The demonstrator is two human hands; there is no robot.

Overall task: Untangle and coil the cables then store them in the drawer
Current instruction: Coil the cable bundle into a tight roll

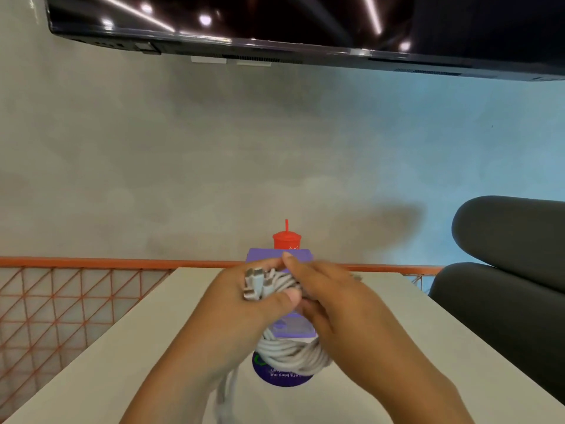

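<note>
A bundle of grey-white cables (292, 351) hangs in loops between both hands above the table. My left hand (241, 304) grips the upper part of the bundle, where several plug ends (255, 284) stick out past my fingers. My right hand (330, 298) lies against the same cables from the right, its fingers curled round the strands. One loose strand (224, 393) trails down toward the bottom edge of the view. No drawer is in sight.
A purple box (293, 327) and a round purple sticker (282, 376) sit on the pale table (428, 347) under my hands. A red cup with a straw (286, 238) stands behind. An orange wire rack (61, 301) is left, a dark chair (504, 270) right, a wall screen (305, 22) above.
</note>
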